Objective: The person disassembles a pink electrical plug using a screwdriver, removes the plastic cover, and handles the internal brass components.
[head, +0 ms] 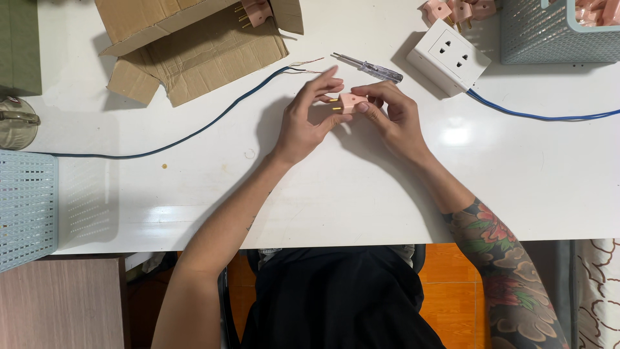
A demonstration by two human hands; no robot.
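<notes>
Both my hands meet over the white table (361,194) around a small pink plug (352,101) with brass pins. My right hand (391,116) pinches the plug's right end between thumb and fingers. My left hand (309,119) touches its left end at the pins with thumb and fingertips, the other fingers spread. Just behind the hands lies a screwdriver (368,67) with a clear handle. A dark blue cable (194,131) with bare wire ends runs off to the left.
A white socket box (449,57) with a blue cord (542,116) sits at the back right, beside a grey-blue basket (555,32) and several pink plugs (458,10). An open cardboard box (187,45) lies back left. Another basket (26,207) stands at the left edge.
</notes>
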